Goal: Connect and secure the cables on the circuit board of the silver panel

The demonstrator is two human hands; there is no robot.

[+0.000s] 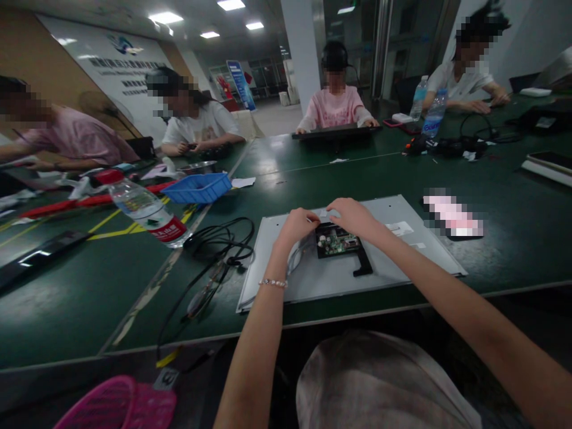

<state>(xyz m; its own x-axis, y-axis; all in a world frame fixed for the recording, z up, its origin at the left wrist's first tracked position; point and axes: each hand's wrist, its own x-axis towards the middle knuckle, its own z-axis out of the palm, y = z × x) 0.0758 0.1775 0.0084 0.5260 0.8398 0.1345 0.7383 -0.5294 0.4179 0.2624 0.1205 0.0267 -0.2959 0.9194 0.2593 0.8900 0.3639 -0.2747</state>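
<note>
So the green circuit board (338, 244) sits with a black bracket (364, 263) on a grey panel (402, 262), flat on the tabletop (286, 179). Left hand (301, 225) and right hand (351, 215) are both by its far edge, fingers curled; can't tell if either grip's pinching anything. Tangled black cable (232, 261) just left of the panel.

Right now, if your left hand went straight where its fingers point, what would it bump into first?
Probably the right hand, which faces the left hand across a gap near the circuit board; depth is unclear, so the black bracket might come first.
</note>
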